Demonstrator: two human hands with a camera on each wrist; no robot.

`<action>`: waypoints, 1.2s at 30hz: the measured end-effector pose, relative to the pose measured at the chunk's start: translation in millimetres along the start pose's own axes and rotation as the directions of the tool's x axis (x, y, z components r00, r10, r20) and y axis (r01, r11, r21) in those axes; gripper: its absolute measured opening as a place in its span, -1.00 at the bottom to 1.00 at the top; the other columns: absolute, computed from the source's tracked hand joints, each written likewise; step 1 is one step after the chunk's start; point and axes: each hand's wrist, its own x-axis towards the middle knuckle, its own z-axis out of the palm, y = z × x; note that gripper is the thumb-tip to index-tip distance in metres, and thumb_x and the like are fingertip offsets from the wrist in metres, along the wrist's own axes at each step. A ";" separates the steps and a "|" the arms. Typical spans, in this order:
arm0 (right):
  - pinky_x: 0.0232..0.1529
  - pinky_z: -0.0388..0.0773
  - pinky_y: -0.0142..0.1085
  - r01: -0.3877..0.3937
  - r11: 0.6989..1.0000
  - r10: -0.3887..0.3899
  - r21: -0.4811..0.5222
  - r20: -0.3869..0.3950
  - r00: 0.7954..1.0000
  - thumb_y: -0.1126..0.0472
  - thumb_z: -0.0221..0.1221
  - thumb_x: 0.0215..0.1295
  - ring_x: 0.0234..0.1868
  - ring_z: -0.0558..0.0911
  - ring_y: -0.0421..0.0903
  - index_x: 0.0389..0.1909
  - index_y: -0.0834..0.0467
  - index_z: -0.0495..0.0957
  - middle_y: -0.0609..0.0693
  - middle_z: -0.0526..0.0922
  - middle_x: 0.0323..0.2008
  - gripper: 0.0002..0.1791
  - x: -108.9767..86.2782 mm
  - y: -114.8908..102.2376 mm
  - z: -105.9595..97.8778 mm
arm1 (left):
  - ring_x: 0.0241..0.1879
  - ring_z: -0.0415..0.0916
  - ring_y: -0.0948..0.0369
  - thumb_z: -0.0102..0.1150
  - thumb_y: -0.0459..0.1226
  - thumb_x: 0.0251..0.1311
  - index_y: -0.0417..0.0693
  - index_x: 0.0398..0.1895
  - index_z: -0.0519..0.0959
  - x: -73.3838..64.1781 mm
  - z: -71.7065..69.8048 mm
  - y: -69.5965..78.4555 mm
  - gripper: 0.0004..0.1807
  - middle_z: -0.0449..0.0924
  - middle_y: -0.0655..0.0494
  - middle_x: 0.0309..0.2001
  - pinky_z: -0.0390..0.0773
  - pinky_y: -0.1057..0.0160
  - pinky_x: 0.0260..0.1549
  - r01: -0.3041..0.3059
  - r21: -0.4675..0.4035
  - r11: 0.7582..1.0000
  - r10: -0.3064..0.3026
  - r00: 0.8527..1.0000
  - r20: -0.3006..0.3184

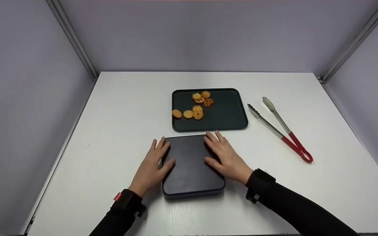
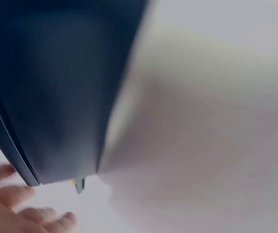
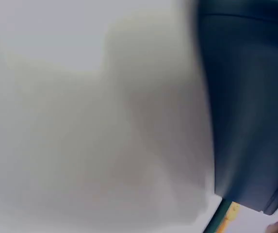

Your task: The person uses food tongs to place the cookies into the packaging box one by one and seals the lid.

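A dark blue rectangular box with a flat lid (image 1: 189, 167) sits on the white table between the two hands. Along its left side lies the left hand (image 1: 153, 167), its thumb reaching over the lid's edge and its fingers pointing away, spread near the far left corner. The right hand (image 1: 228, 160) rests at the right edge, thumb on the lid, fingers stretched towards the far right corner. In the left wrist view the box's side wall (image 2: 56, 97) fills the upper left, with blurred fingertips (image 2: 12, 196) below it. The right wrist view shows the opposite wall (image 3: 250, 111).
Behind the box lies a dark green tray (image 1: 225, 114) with several biscuits (image 1: 198, 113) on its left half. Tongs with red handles (image 1: 295, 147) lie spread on the table (image 1: 120, 108) at the right. Grey panels (image 1: 192, 36) enclose the back and sides.
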 end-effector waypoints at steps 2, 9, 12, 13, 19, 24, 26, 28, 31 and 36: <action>0.55 -0.01 0.21 0.101 0.990 -0.098 -0.097 0.037 0.995 0.00 0.14 0.53 0.61 -0.02 0.28 0.57 0.26 0.16 0.18 0.10 0.60 -0.25 -8.5 -0.6 -4.2 | 0.58 -0.10 -0.23 0.20 -0.03 0.43 -0.17 0.52 0.32 -7.8 0.7 1.3 -0.28 0.13 -0.14 0.58 0.05 -0.25 0.51 -0.122 0.119 0.985 0.118 0.992 0.039; 0.53 0.09 0.12 0.300 0.908 -0.279 -0.294 0.113 0.954 -0.19 0.07 0.53 0.58 0.12 0.20 0.57 0.19 0.19 0.13 0.19 0.58 -0.21 -29.4 -1.0 -6.5 | 0.59 -0.06 -0.17 0.03 0.24 0.42 0.02 0.55 0.33 -20.8 3.6 1.8 -0.22 0.14 -0.03 0.59 0.04 -0.21 0.52 -0.347 0.361 0.865 0.318 0.938 0.140; 0.52 0.11 0.09 0.317 0.898 -0.292 -0.307 0.124 0.948 -0.21 0.04 0.54 0.57 0.15 0.20 0.57 0.20 0.19 0.14 0.20 0.57 -0.21 -33.4 1.0 -2.9 | 0.59 -0.04 -0.16 -0.01 0.28 0.41 0.02 0.56 0.30 -21.0 3.4 -0.3 -0.18 0.13 -0.01 0.60 0.06 -0.20 0.52 -0.378 0.410 0.830 0.343 0.926 0.160; 0.52 0.11 0.09 0.320 0.896 -0.293 -0.309 0.129 0.947 -0.21 0.03 0.54 0.57 0.16 0.20 0.57 0.20 0.19 0.14 0.20 0.57 -0.21 -34.3 1.4 -2.1 | 0.59 -0.04 -0.16 -0.02 0.29 0.40 0.02 0.57 0.29 -21.2 3.2 -0.5 -0.17 0.12 0.00 0.60 0.07 -0.19 0.51 -0.384 0.420 0.822 0.345 0.923 0.169; 0.50 0.18 0.07 0.337 0.883 -0.311 -0.328 0.130 0.942 -0.21 0.02 0.55 0.55 0.20 0.18 0.56 0.21 0.21 0.15 0.22 0.56 -0.22 -35.1 0.8 -2.3 | 0.61 -0.10 -0.11 -0.10 0.33 0.42 0.03 0.60 0.22 -21.2 -0.4 2.1 -0.13 0.05 0.05 0.63 0.05 -0.05 0.56 -0.378 0.462 0.802 0.301 0.925 0.234; 0.46 0.26 0.06 0.350 0.868 -0.329 -0.352 0.121 0.937 -0.22 0.01 0.55 0.53 0.25 0.18 0.54 0.23 0.25 0.16 0.27 0.54 -0.23 -35.4 -0.5 -3.1 | 0.62 -0.13 -0.08 -0.17 0.37 0.41 0.03 0.61 0.20 -20.7 -2.7 6.1 -0.11 0.04 0.06 0.63 0.10 0.01 0.55 -0.363 0.480 0.799 0.259 0.927 0.271; 0.45 0.27 0.05 0.350 0.867 -0.330 -0.356 0.116 0.937 -0.21 0.00 0.56 0.53 0.26 0.18 0.53 0.24 0.26 0.16 0.28 0.53 -0.23 -35.6 -1.0 -2.8 | 0.62 -0.14 -0.08 -0.18 0.38 0.41 0.03 0.61 0.20 -20.5 -2.6 7.1 -0.10 0.04 0.07 0.63 0.15 0.01 0.53 -0.359 0.479 0.801 0.251 0.928 0.276; 0.45 0.27 0.05 0.347 0.869 -0.330 -0.352 0.110 0.938 -0.21 0.00 0.56 0.53 0.26 0.18 0.53 0.24 0.27 0.17 0.28 0.53 -0.24 -35.6 -1.2 -2.3 | 0.62 -0.14 -0.08 -0.16 0.37 0.41 0.03 0.61 0.20 -20.5 -2.1 7.3 -0.10 0.03 0.07 0.63 0.21 0.02 0.50 -0.353 0.475 0.806 0.245 0.930 0.274; 0.45 0.28 0.04 0.349 0.868 -0.337 -0.354 0.097 0.937 -0.20 0.01 0.56 0.53 0.27 0.18 0.52 0.25 0.28 0.17 0.29 0.52 -0.24 -35.5 -1.1 -0.4 | 0.62 -0.13 -0.09 -0.09 0.35 0.40 0.01 0.59 0.23 -20.8 -0.6 7.2 -0.11 0.06 0.06 0.62 0.29 0.02 0.46 -0.347 0.466 0.814 0.251 0.933 0.258; 0.42 0.33 0.03 0.363 0.845 -0.364 -0.393 0.077 0.928 -0.21 0.00 0.56 0.51 0.30 0.18 0.51 0.26 0.30 0.18 0.32 0.51 -0.25 -36.3 1.6 3.6 | 0.60 -0.09 -0.13 -0.03 0.29 0.42 -0.05 0.57 0.26 -22.0 3.3 6.3 -0.14 0.10 0.02 0.61 0.35 0.01 0.42 -0.343 0.447 0.826 0.268 0.937 0.224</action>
